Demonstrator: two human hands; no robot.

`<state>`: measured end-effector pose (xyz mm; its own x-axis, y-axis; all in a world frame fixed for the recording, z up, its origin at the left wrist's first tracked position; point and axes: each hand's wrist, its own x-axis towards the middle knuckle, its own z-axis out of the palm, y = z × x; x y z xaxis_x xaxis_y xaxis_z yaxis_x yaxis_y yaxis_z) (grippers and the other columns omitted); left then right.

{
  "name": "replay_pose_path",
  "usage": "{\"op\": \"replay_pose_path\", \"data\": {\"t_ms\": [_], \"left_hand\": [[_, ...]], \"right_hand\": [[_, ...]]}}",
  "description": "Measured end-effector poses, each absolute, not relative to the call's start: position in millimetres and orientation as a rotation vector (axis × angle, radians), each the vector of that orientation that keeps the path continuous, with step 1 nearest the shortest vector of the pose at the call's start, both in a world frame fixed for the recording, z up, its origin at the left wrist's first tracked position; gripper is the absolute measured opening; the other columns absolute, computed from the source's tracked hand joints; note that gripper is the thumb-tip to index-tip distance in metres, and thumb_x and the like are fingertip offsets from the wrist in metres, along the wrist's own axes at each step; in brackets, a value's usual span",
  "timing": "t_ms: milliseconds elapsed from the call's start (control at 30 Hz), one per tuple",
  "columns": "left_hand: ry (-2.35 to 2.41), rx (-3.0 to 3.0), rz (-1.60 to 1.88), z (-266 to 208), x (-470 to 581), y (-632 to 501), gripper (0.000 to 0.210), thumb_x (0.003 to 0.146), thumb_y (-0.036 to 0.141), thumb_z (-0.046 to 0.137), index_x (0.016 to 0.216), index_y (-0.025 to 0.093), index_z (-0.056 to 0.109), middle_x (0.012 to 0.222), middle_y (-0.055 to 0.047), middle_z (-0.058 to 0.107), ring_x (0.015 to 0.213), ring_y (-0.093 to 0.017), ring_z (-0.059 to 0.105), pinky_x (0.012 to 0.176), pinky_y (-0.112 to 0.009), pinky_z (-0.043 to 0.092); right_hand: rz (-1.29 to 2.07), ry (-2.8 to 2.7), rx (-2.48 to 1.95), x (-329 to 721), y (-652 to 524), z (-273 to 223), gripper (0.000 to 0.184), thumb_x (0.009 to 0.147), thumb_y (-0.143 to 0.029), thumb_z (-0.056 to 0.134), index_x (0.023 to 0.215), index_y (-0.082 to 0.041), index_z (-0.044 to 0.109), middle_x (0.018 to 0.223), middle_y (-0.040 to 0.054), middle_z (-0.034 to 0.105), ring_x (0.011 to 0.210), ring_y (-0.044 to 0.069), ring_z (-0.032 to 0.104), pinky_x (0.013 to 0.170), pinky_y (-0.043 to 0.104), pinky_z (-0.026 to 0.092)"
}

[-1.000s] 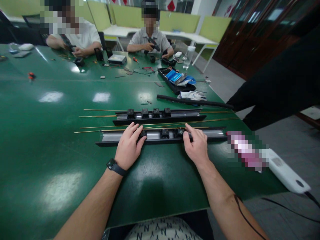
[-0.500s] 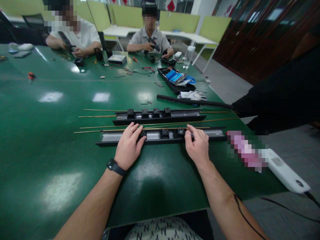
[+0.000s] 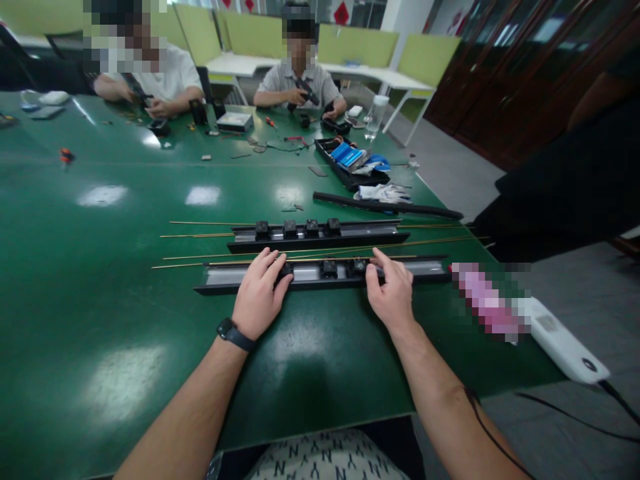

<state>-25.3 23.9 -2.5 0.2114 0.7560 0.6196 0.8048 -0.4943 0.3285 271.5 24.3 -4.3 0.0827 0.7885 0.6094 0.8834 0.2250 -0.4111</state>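
A long black channel with a pale inner strip (image 3: 310,272) lies across the table in front of me, small black blocks set along it. My left hand (image 3: 261,287) is over its left part, thumb and fingers closed around a black block (image 3: 286,269) that they partly hide. Toward the right end, my right hand (image 3: 391,287) has its thumb and fingers curled at another black block (image 3: 358,267). Between the hands sits one more block (image 3: 329,269). Thin brass-coloured rods (image 3: 225,255) run along the channel's far side, close to my fingertips.
Just beyond lies a second black channel (image 3: 320,239) with several blocks. Farther back are a black tube (image 3: 385,205), white gloves (image 3: 385,193) and a black tray (image 3: 353,179) with blue items. A white power strip (image 3: 567,340) is at right. Two people sit opposite; another stands at right.
My right hand has shifted slightly left along the channel, its thumb closer to the right-hand block. The left hand stays at its block. The view has moved a little.
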Motion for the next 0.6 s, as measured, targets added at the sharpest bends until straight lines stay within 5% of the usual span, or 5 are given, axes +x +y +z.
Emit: {"op": "replay_pose_path", "data": {"t_ms": [600], "left_hand": [[-1.559,-2.416,-1.200,-6.2,-25.8,24.9,0.044,0.101,0.034,0.057,0.143,0.019,0.058,0.144,-0.017,0.063,0.146,-0.033,0.050,0.118,-0.056,0.047]], "right_hand": [[-0.214,-1.704,-1.531,269.4,25.3,-11.6,0.035,0.102,-0.034,0.054,0.131,-0.018,0.068,0.114,0.0108,0.077,0.111,0.028,0.067,0.102,0.043,0.042]]}}
